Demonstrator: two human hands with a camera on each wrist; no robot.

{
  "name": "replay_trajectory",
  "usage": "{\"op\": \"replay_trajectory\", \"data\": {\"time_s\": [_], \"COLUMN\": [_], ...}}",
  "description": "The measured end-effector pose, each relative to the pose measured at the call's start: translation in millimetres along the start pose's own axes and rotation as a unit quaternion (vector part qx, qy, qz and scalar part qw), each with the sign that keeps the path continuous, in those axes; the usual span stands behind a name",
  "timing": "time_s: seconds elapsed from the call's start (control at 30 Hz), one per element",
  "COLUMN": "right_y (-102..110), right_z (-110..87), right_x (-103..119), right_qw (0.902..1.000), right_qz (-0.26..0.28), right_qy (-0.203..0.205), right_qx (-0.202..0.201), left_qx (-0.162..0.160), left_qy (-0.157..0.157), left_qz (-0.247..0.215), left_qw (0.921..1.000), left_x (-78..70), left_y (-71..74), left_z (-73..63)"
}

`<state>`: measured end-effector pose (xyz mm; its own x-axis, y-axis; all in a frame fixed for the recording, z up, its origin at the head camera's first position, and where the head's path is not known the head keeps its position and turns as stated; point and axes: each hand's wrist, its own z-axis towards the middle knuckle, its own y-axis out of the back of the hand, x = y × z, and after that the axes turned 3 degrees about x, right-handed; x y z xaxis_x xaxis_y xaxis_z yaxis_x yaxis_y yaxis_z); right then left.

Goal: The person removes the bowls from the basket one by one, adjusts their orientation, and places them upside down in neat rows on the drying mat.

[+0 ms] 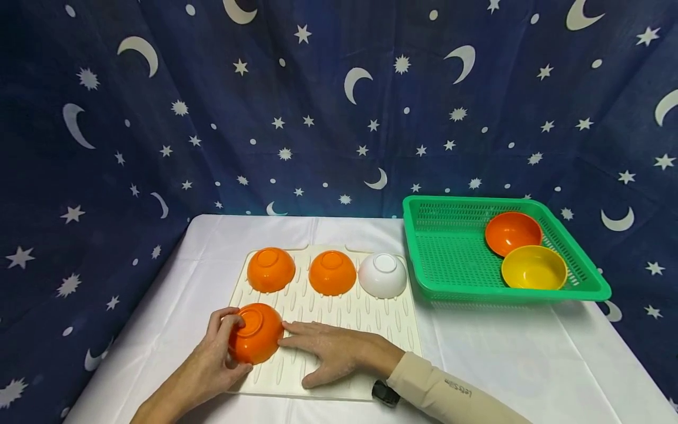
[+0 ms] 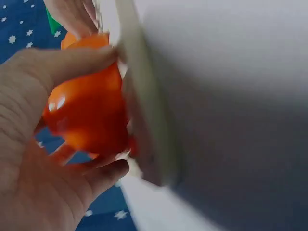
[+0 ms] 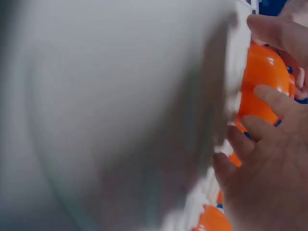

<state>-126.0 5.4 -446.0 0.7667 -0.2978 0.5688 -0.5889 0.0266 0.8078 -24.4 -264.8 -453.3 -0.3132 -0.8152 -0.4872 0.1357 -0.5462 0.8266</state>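
Note:
An orange bowl [image 1: 265, 340] sits upside down at the front left of the cream drying mat [image 1: 296, 377], its foot ring facing up. My left hand [image 1: 214, 356] grips it from the left, fingers over the top and thumb low at the near side. In the left wrist view those fingers and thumb curve around the orange bowl [image 2: 91, 110]. On the bowl's right side lies my right hand [image 1: 336, 352], palm down over the mat, its fingers extended and fingertips at the rim. Behind them, two more upturned orange bowls [image 1: 271, 270] and a white bowl [image 1: 382, 275] form a row.
A green plastic basket [image 1: 445, 288] stands on the right of the white-clothed table [image 1: 508, 359]. Inside it are a red-orange bowl [image 1: 512, 232] and a yellow bowl [image 1: 535, 268]. A dark blue curtain [image 1: 328, 88] with moons and stars hangs behind.

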Motion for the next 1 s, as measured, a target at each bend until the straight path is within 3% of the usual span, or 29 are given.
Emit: {"op": "replay_trajectory", "data": {"time_s": [0.17, 0.37, 0.5, 0.6, 0.7, 0.9, 1.0], "right_y": [12, 29, 40, 48, 55, 64, 65], "right_z": [-8.3, -31.5, -48.2, -59.6, -73.2, -99.9, -113.2], "right_x": [0, 3, 7, 9, 10, 6, 2], "right_qw": [0.9989, 0.9956, 0.9918, 0.9885, 0.9861, 0.9805, 0.9722], "right_qz": [0.033, -0.006, -0.031, -0.054, -0.070, -0.094, -0.106], "right_qy": [-0.010, -0.004, -0.002, 0.002, -0.005, -0.016, -0.002], "right_qx": [-0.033, -0.093, -0.124, -0.141, -0.151, -0.172, -0.208], "left_qx": [0.035, 0.035, 0.036, 0.060, 0.080, 0.087, 0.082], "left_qy": [0.010, 0.013, 0.027, 0.057, 0.066, 0.016, -0.022], "left_qz": [0.033, 0.036, 0.010, -0.015, -0.023, -0.031, -0.028], "left_qw": [0.9988, 0.9987, 0.9989, 0.9965, 0.9943, 0.9956, 0.9960], "left_x": [-5.2, -7.4, 3.9, 18.3, 33.1, 52.7, 60.4], "left_y": [6.6, 16.8, 29.4, 38.2, 39.6, 31.4, 26.7], "left_z": [1.5, 4.8, 1.8, -3.9, -9.0, -21.3, -24.0]}}
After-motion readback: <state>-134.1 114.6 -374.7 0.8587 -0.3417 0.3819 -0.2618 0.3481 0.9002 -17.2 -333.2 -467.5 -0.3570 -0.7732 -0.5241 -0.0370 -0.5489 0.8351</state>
